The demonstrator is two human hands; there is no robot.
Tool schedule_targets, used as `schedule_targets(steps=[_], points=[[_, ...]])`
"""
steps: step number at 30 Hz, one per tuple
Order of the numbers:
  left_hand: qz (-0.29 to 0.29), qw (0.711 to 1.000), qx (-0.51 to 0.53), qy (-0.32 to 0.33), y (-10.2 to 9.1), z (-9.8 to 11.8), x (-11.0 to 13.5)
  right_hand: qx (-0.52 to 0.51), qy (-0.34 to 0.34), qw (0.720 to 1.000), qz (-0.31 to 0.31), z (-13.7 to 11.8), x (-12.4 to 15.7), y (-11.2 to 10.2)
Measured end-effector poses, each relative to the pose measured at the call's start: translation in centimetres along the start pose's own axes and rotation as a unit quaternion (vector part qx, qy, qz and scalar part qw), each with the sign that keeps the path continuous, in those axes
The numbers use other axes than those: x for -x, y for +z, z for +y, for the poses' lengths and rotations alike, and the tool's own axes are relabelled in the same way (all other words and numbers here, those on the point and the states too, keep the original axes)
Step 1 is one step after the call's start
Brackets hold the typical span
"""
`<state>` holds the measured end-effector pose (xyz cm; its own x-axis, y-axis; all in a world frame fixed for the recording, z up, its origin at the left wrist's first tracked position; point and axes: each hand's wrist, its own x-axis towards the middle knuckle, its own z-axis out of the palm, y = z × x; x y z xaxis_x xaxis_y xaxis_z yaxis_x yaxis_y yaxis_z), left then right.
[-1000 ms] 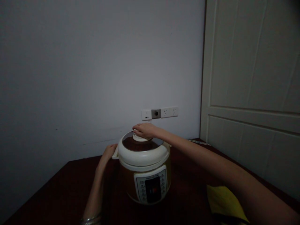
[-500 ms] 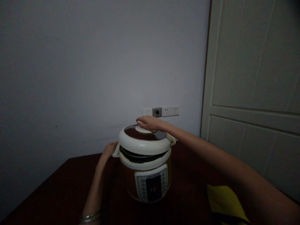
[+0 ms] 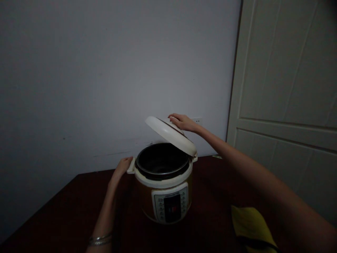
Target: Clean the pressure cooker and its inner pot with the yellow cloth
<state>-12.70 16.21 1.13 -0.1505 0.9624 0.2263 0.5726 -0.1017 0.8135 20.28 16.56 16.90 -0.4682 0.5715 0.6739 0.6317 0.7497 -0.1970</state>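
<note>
left hand (image 3: 123, 167) at the left handle (image 3: 131, 167) of the cooker (image 3: 145, 202), touching it; fingers partly hidden, so cannot tell whether they close round it. bangles (image 3: 100, 240) on that wrist. right hand (image 3: 183, 123) bent over the knob (image 3: 172, 122) of the lid (image 3: 164, 130), fingers curled on it. lid tilted: left edge raised, right edge low by the cooker's right side. dark pot (image 3: 160, 160) visible inside. cooker upright on the table (image 3: 65, 207), panel (image 3: 171, 207) facing the wearer. yellow cloth (image 3: 250, 223) to its right, well apart. wall (image 3: 105, 77) behind; pale door (image 3: 279, 70) at right.
</note>
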Motion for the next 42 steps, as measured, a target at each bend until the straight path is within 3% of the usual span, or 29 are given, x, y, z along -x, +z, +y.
schedule_targets(steps=[11, 27, 35, 42], points=[[0.016, 1.000, -0.020, 0.001, 0.1, -0.1, -0.1, -0.036, 0.042, 0.993, 0.100, 3.5, 1.6, -2.5], [0.019, 0.999, -0.032, 0.022, 0.0, 0.6, 0.4, -0.117, 0.063, 0.980, 0.150, 4.3, 2.6, -3.6], [0.023, 0.999, -0.036, 0.017, 0.1, 0.3, 0.3, -0.178, 0.103, 0.955, 0.213, 5.9, 5.0, -4.7], [0.020, 0.998, -0.050, 0.014, 0.0, 0.8, 0.5, -0.176, 0.169, 0.927, 0.285, 6.2, 9.0, -5.2]])
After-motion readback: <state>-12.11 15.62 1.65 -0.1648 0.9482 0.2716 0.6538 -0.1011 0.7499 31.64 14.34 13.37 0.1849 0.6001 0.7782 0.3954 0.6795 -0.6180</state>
